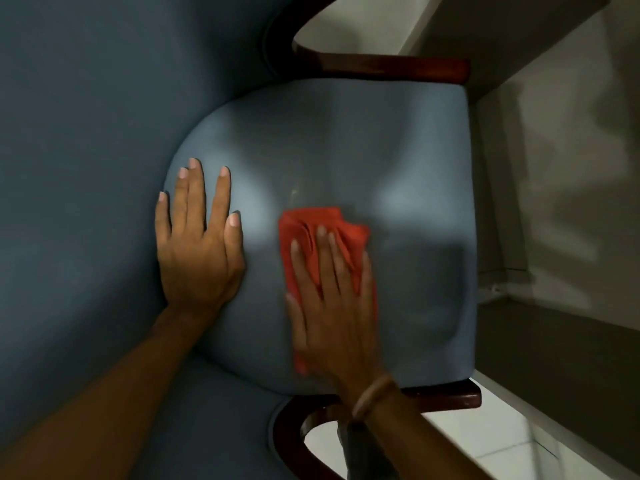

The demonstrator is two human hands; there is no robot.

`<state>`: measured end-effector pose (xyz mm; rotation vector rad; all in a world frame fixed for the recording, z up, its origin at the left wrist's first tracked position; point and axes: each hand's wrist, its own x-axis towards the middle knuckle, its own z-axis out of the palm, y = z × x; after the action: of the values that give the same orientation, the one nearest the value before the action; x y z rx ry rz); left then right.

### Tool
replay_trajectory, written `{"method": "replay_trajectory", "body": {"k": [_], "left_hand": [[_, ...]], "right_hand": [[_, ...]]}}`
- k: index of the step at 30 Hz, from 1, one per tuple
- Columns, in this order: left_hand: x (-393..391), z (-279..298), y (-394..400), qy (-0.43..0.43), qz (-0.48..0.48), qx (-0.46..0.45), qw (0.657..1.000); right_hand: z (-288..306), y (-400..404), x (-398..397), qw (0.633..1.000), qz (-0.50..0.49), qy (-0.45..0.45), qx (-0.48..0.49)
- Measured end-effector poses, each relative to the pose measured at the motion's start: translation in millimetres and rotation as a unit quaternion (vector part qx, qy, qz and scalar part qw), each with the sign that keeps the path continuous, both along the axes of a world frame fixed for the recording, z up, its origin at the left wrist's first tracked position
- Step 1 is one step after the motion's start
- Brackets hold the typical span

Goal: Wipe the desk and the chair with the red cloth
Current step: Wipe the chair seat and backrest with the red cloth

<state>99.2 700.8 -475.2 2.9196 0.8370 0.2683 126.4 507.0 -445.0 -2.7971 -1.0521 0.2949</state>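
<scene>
A blue upholstered chair fills the view; its seat cushion lies in the middle and its backrest covers the left side. My right hand presses flat on the red cloth, which lies crumpled on the seat cushion; the cloth sticks out beyond my fingertips and along both sides of the hand. My left hand rests flat with fingers spread on the cushion's left edge, where it meets the backrest. It holds nothing. No desk is recognisable in view.
Dark wooden armrests run along the top and the bottom of the seat. To the right stands a grey-beige wall or panel. White tiled floor shows at the bottom right.
</scene>
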Motion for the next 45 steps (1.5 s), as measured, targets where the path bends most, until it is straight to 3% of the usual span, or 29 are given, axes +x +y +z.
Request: {"method": "replay_trajectory", "body": {"k": [6,11,15,19,23,26,29,31,33,35,37,39,40,42,45], "left_hand": [[-0.5,1.9,1.5,0.004,-0.008,-0.006,1.0],[0.1,0.8,3.4,0.004,-0.009,-0.007,1.0],[1.3,-1.1,2.5,-0.006,0.0,-0.005,1.0],[1.2,-5.7,3.3,-0.013,0.003,-0.003,1.0],[0.4,-9.2,3.1,-0.022,0.0,-0.005,1.0],[0.6,-7.5,3.5,-0.018,0.001,-0.004,1.0],[2.3,3.1,1.0,0.001,0.002,-0.027,1.0],[6.6,16.4,1.3,-0.015,0.023,-0.111,0.993],[15.7,32.0,2.6,-0.063,0.064,-0.204,0.975],[28.4,49.6,-10.9,-0.092,0.064,-0.198,0.974],[43.2,58.5,-46.8,-0.085,0.023,-0.161,0.983],[56.2,55.3,-86.6,-0.024,0.005,-0.138,0.99],[61.4,50.4,-101.6,0.02,0.01,-0.13,0.991],[69.8,36.0,-109.6,0.066,0.024,-0.109,0.992],[81.6,23.6,-84.6,0.048,-0.023,-0.071,0.996]], "right_hand": [[-2.9,73.4,146.1,0.999,-0.007,-0.034,0.026],[-3.0,5.1,197.5,0.992,-0.109,-0.068,0.008],[-0.9,-86.8,124.9,0.977,-0.206,-0.053,0.021],[-1.3,-90.9,-10.8,0.992,-0.121,-0.02,-0.027],[-5.4,-23.4,-20.0,0.999,-0.035,-0.002,-0.018],[-2.4,16.9,18.5,0.998,0.046,0.014,0.031],[7.6,65.6,50.4,0.995,0.061,0.022,0.076],[20.9,90.3,73.8,0.991,0.016,0.029,0.133],[34.3,91.0,107.2,0.966,-0.071,0.008,0.249],[39.1,70.8,144.9,0.947,-0.132,-0.025,0.291],[31.7,43.7,178.2,0.977,-0.12,-0.006,0.176],[13.8,21.7,191.7,0.998,-0.056,0.009,0.005],[4.4,14.6,192.2,0.999,-0.03,0.0,-0.033],[-7.9,10.0,191.7,0.999,-0.009,-0.033,-0.03],[-17.2,7.9,191.9,0.996,-0.02,-0.084,0.009]]}}
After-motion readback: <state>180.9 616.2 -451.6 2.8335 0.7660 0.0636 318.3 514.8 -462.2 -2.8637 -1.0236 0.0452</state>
